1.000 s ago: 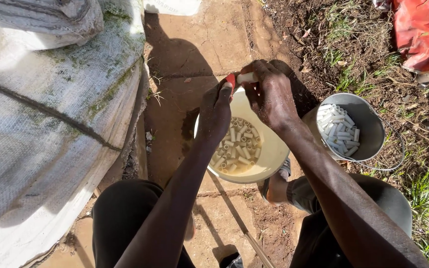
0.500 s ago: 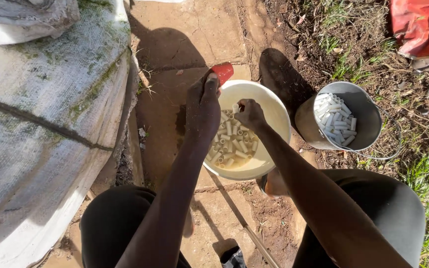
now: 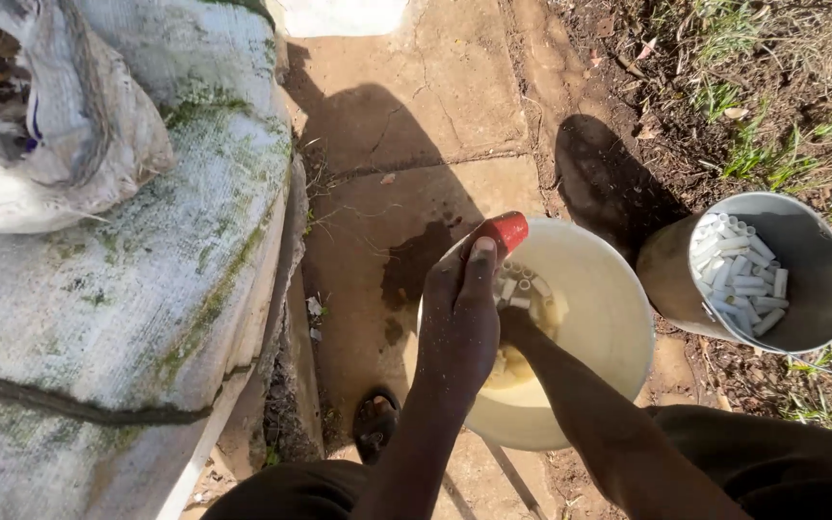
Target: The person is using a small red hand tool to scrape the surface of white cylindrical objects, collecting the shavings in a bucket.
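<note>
My left hand (image 3: 457,323) is over the near left rim of a cream plastic bucket (image 3: 601,313), gripping a thing with a red end (image 3: 509,231) that sticks out past my thumb. My right hand (image 3: 515,325) reaches down into the bucket and is mostly hidden behind my left hand; only the forearm shows. Short white tube-like pieces (image 3: 524,287) lie in yellowish liquid in the bucket. To the right stands a metal pail (image 3: 814,289) holding more white pieces (image 3: 739,272).
Big grey woven sacks (image 3: 146,289) with green stains fill the left side. A dark sandal (image 3: 375,424) lies on the wet concrete slab (image 3: 416,106) near my knee. Bare soil and sparse grass (image 3: 753,125) are at the right.
My right hand has dropped from above the bucket's far rim down into it. My left hand stays at the rim holding the red-ended thing. The view has shifted.
</note>
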